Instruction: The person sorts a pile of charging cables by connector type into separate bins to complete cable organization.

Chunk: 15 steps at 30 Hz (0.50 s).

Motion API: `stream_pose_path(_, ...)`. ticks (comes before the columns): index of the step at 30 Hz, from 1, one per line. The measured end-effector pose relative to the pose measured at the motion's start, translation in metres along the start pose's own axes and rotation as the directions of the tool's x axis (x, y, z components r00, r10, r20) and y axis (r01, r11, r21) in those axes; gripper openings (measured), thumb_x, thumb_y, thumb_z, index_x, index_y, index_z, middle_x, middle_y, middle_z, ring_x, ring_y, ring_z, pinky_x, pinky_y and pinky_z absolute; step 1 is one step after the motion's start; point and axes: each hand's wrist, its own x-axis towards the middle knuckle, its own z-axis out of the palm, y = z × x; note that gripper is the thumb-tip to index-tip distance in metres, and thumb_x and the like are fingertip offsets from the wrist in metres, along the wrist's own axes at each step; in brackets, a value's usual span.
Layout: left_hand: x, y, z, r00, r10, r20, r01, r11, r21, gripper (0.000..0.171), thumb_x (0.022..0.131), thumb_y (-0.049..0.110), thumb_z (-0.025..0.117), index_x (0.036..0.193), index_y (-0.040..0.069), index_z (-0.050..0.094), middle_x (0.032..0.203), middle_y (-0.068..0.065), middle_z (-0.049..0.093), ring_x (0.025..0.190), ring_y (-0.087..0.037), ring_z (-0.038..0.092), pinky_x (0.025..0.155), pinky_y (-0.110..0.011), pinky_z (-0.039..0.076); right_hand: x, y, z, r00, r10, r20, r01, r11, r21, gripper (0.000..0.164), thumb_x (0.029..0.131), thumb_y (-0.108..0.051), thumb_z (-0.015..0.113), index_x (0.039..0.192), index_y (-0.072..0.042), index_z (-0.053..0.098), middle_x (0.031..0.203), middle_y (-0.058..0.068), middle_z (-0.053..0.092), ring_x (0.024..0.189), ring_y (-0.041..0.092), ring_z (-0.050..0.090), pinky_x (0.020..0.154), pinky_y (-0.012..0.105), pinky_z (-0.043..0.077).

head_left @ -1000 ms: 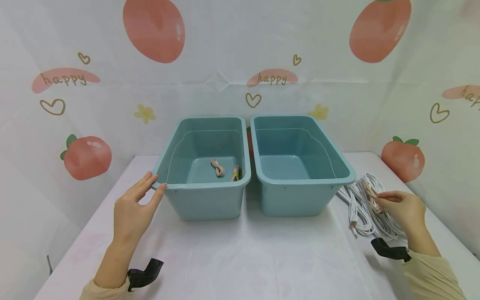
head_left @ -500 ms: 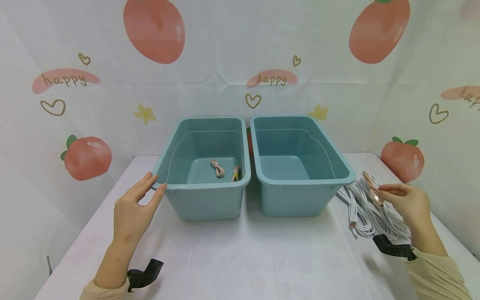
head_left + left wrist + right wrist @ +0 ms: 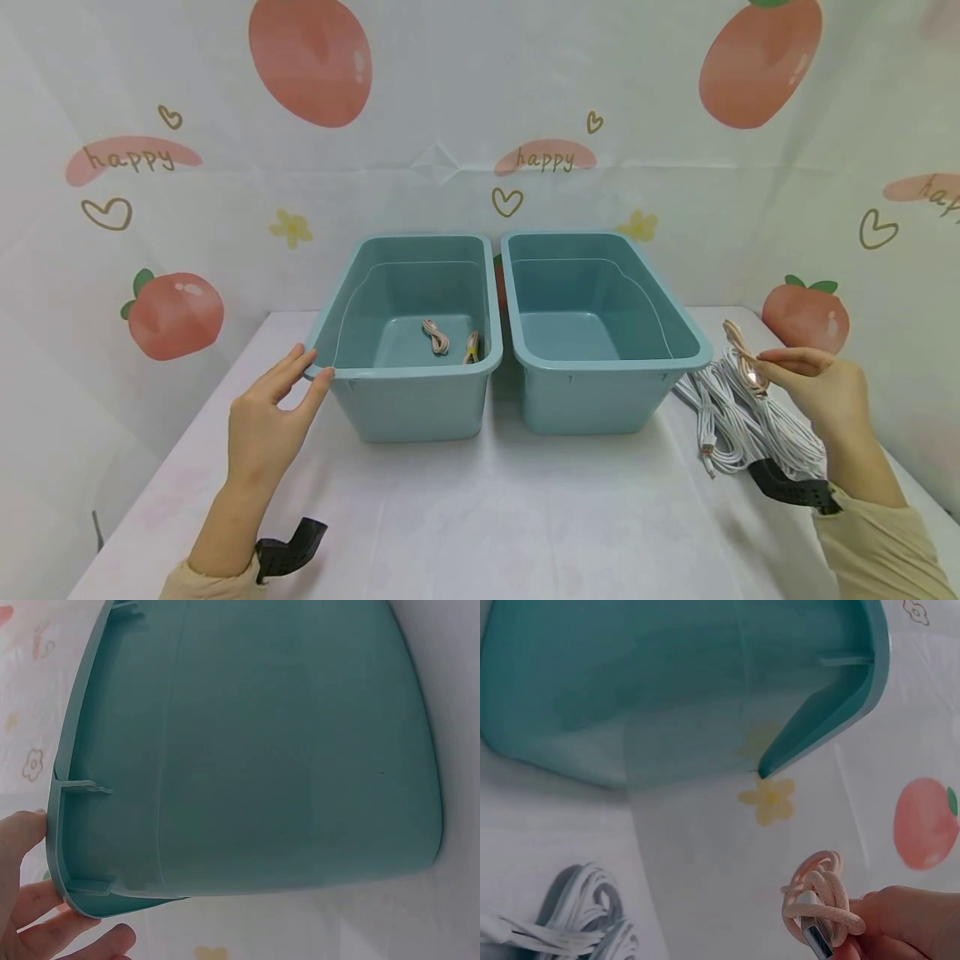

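Note:
At the right, my right hand (image 3: 836, 400) pinches a coiled pink USB charging cable (image 3: 742, 354) between thumb and fingers, raised over a pile of white cables (image 3: 727, 417). Its metal USB plug (image 3: 817, 939) points downward in the right wrist view. My left hand (image 3: 266, 433) holds the near left corner of the left blue bin (image 3: 420, 404), thumb on the front rim and fingers along the side. Inside that bin lie a pinkish coiled cable (image 3: 435, 336) and another small coil with a yellow tie (image 3: 471, 347).
A second blue bin (image 3: 611, 398) stands right of the first, a narrow gap between them. Both sit on a white-covered table (image 3: 480, 517) before a fruit-printed backdrop (image 3: 420, 100). The white cables lie close by the right bin's outer side.
My right hand has lifted the pink cable up off the white pile and shifted slightly right. The left hand and both bins have kept their places.

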Motion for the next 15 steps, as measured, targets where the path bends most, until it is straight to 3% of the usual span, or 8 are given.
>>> stream_pose_path(6, 0.0, 0.0, 0.0, 1.0, 0.0, 0.005, 0.0, 1.0, 0.011, 0.041, 0.084, 0.026, 0.069, 0.121, 0.01, 0.064, 0.129, -0.008, 0.06, 0.118, -0.029, 0.058, 0.08, 0.01, 0.028, 0.0, -0.01, -0.003, 1.0, -0.001, 0.011, 0.001, 0.999, 0.052, 0.015, 0.084, -0.038, 0.067, 0.096, -0.029, 0.072, 0.066, -0.039, 0.058, 0.08, -0.017, 0.044, 0.071, 0.015, 0.031)
stream_pose_path(15, -0.001, -0.001, 0.0, 1.0, 0.002, 0.01, -0.002, 1.0, 0.014, 0.041, 0.084, 0.026, 0.069, 0.122, 0.01, 0.063, 0.129, -0.008, 0.059, 0.119, -0.03, 0.057, 0.081, 0.01, 0.027, 0.0, -0.026, -0.006, 0.999, -0.033, -0.015, 0.034, 0.998, 0.045, 0.023, 0.084, -0.036, 0.068, 0.103, -0.025, 0.071, 0.067, -0.041, 0.056, 0.085, -0.014, 0.042, 0.08, 0.017, 0.033)
